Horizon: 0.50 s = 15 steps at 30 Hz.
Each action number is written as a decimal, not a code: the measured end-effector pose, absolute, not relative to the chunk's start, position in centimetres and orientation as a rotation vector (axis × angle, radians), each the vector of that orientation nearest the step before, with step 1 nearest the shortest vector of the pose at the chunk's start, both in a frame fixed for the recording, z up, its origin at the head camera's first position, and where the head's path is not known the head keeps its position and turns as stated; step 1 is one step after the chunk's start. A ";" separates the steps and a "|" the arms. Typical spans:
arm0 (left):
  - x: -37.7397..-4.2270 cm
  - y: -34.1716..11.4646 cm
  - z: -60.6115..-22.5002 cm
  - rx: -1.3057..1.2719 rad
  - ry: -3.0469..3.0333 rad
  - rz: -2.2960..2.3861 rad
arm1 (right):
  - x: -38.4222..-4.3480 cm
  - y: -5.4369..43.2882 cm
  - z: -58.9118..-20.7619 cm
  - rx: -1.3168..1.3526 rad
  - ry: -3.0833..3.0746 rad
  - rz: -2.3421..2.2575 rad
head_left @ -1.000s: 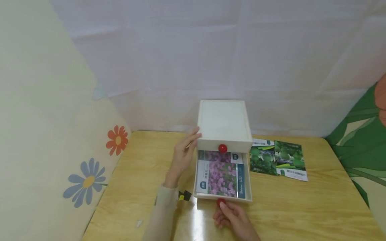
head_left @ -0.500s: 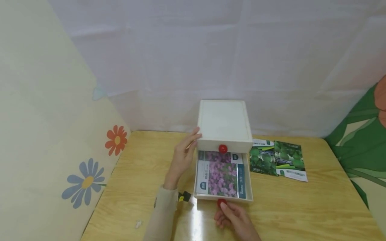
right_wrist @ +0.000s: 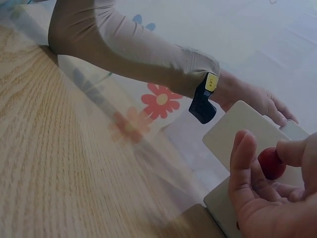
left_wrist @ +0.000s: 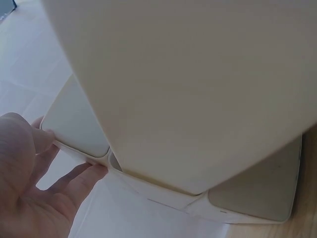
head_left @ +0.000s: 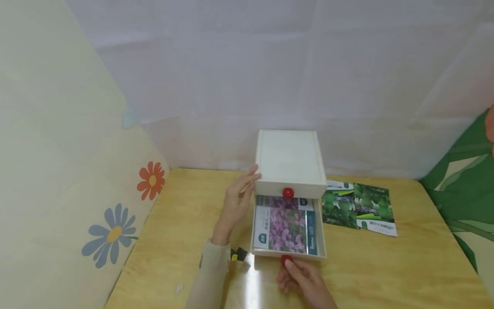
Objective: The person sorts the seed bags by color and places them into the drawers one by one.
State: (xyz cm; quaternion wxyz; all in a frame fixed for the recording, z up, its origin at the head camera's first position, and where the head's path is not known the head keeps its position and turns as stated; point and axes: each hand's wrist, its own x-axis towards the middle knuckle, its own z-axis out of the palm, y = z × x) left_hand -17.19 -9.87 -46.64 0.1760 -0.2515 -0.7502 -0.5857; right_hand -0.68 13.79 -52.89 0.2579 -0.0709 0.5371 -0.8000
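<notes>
Lower red knob (right_wrist: 270, 164) pinched between right fingers (right_wrist: 242, 161), white box (head_left: 291, 154) against extended left fingers (left_wrist: 85, 186).

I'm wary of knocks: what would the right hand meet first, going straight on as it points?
Past the red knob it pinches, the right hand would likely meet the drawer front; exact depth is unclear.

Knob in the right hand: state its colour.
Red; the knob shows best in the right wrist view.
</notes>
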 end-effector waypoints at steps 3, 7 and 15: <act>-16.8 -9.8 -46.7 -0.706 -2.118 -1.681 | -0.6 13.8 -53.0 -0.202 1.477 -2.167; -16.8 -9.7 -46.7 -0.706 -2.106 -1.672 | -0.8 13.7 -52.9 -0.189 1.521 -2.148; -16.9 -9.9 -47.0 -0.751 -2.102 -1.655 | -1.1 13.6 -52.6 -0.094 1.583 -2.098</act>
